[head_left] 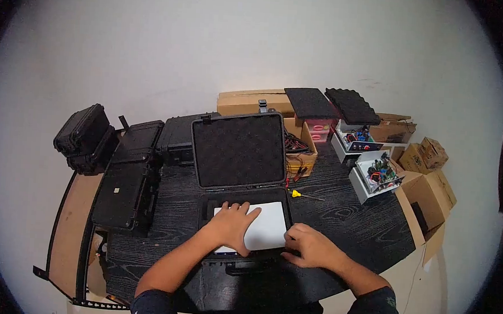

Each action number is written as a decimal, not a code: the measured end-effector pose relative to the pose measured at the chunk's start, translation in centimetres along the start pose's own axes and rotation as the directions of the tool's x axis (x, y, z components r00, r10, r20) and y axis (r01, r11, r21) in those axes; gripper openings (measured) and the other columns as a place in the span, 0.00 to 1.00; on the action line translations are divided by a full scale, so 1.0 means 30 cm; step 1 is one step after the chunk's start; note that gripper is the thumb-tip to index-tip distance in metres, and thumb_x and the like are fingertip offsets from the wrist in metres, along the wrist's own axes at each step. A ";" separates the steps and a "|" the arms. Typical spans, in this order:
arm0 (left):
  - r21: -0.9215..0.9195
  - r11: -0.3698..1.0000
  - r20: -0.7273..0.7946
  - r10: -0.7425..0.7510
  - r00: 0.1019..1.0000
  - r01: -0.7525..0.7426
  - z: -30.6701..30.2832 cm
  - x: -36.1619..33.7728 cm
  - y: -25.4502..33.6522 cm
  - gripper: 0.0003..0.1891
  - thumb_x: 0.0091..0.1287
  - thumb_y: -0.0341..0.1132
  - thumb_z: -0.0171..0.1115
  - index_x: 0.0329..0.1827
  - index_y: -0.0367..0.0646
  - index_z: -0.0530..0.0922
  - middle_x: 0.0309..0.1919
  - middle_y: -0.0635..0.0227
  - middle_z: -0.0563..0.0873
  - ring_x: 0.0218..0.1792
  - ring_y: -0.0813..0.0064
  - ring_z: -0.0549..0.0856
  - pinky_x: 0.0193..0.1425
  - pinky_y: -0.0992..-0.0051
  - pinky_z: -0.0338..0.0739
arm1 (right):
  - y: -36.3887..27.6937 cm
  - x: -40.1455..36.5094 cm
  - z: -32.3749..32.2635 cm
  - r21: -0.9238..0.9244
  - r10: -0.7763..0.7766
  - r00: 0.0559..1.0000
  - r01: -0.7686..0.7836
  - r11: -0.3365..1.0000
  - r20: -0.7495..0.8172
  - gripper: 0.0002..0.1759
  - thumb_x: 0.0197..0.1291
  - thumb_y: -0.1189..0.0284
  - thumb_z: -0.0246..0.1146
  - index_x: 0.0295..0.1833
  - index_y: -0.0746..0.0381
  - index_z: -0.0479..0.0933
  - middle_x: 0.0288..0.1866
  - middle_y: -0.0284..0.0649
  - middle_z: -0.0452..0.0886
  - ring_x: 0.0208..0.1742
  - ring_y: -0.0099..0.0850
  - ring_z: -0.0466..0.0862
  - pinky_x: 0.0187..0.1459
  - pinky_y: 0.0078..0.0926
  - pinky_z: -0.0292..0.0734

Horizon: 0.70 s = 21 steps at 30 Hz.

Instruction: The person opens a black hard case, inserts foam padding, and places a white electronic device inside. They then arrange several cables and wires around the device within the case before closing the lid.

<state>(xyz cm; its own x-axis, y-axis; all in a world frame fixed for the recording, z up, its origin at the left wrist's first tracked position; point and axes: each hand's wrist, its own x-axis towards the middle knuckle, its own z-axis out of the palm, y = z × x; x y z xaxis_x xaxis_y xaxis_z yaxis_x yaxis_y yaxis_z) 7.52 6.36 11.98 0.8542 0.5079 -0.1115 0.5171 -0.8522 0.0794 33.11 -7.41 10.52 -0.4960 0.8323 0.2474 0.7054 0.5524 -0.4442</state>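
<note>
In front of me a black hard case [282, 128] stands with its lid raised, dark foam lining the inside of the lid. A white flat-topped box [270, 224] lies in the lower half of the case. My left hand [231, 226] rests on the left part of the box, fingers spread and thumb stretched out. At the right edge of the box and case, my right hand [309, 246] has its fingers curled inward. Whatever those fingers may grip is hidden.
Black hard cases [123, 195] stand at the left. Behind the open lid, a cardboard box [302, 163] holds cables. A yellow-handled screwdriver [297, 194] lies right of the lid. Two white units with exposed wiring [370, 187] sit farther right, near an open carton [427, 196].
</note>
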 end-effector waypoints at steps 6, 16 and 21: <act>-0.020 1.000 0.016 0.009 1.000 -0.009 0.004 0.004 -0.011 0.66 0.33 0.58 0.86 0.82 0.46 0.66 0.71 0.41 0.74 0.67 0.39 0.78 0.73 0.41 0.70 | -0.001 -0.011 -0.008 0.023 0.016 1.000 -0.015 1.000 -0.019 0.14 0.59 0.67 0.75 0.36 0.67 0.83 0.45 0.43 0.78 0.53 0.42 0.81 0.57 0.38 0.82; -0.120 0.992 -0.021 0.027 0.999 -0.030 0.107 -0.050 -0.059 0.59 0.53 0.70 0.76 0.85 0.50 0.64 0.83 0.39 0.59 0.82 0.35 0.61 0.83 0.36 0.56 | 0.112 0.103 -0.155 -0.113 -0.050 0.980 0.029 0.993 -0.190 0.11 0.61 0.67 0.72 0.42 0.62 0.82 0.49 0.45 0.86 0.56 0.45 0.84 0.61 0.43 0.80; -0.326 0.944 -0.054 0.029 0.998 -0.046 0.088 -0.061 -0.045 0.46 0.66 0.64 0.70 0.79 0.42 0.71 0.80 0.42 0.68 0.82 0.42 0.64 0.83 0.40 0.58 | 0.362 0.306 -0.254 -0.114 0.106 0.873 -0.181 0.977 -0.476 0.11 0.64 0.69 0.68 0.47 0.64 0.84 0.48 0.50 0.87 0.55 0.51 0.85 0.60 0.45 0.80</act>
<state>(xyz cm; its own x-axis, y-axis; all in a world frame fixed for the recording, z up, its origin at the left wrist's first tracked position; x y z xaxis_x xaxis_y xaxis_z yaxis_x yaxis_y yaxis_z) 5.10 6.24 9.46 0.8707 0.4887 -0.0551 0.4673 -0.7871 0.4026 40.06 6.57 14.52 -0.1172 0.8068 0.5791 0.8365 0.3945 -0.3803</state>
